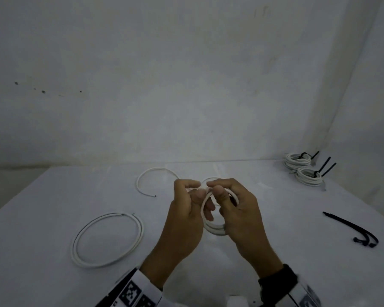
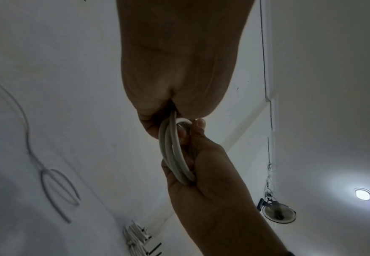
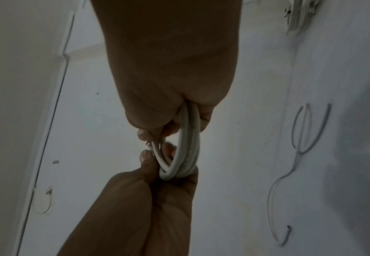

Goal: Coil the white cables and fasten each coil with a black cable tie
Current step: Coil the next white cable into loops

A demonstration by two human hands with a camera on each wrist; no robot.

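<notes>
Both hands, left hand (image 1: 184, 220) and right hand (image 1: 239, 216), grip small white cable coil (image 1: 215, 229) above table (image 1: 53, 196); loose ties (image 1: 353, 229) right of coil.

The head camera looks forward and down from above the counter (image 1: 53, 218), taking in both hands mid-frame, the wall behind and the counter's far edge. The left wrist camera sits tight under the left hand (image 2: 179, 69), looking along it and up to a ceiling light (image 2: 363, 194). The right wrist camera looks along the right hand (image 3: 170, 69) just as closely. All three share the held white cable coil (image 1: 214, 229), each wrist view also catching the opposite hand.
</notes>
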